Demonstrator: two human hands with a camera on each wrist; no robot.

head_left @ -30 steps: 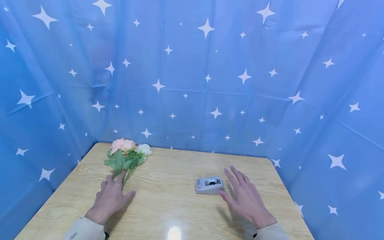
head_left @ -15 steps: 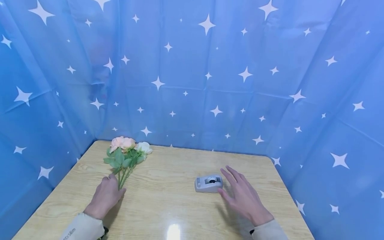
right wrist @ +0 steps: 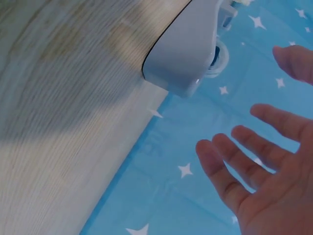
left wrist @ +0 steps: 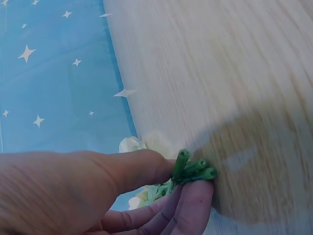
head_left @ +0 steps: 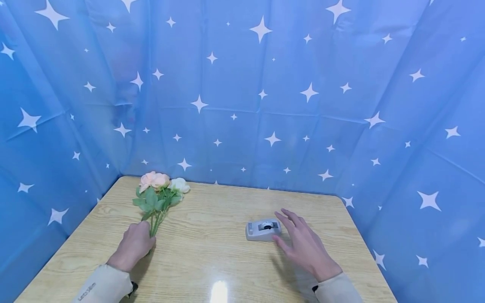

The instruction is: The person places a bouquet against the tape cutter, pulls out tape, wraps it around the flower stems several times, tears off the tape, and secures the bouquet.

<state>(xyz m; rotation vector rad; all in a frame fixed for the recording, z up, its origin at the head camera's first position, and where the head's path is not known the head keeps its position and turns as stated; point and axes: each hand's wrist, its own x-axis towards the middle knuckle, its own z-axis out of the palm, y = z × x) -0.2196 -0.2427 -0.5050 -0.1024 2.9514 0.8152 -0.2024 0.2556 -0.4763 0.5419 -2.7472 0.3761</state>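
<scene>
flowers (head_left: 152, 181), pale pink and white heads above green leaves, at the far left of a wooden table (head_left: 206, 252); green stems (head_left: 156, 224) pinched between thumb and curled fingers of the left hand (head_left: 131, 245), hollow-looking cut ends jutting just past the fingertips. farther right, grey tape dispenser (head_left: 255, 236) standing upright on the table, roll of tape (head_left: 267, 225) seated in its recessed top. right hand (head_left: 308, 252) just beside the dispenser, fingers spread apart, with a visible gap to it in the right wrist view. behind, blue curtain (head_left: 227, 84) printed with white stars.
</scene>
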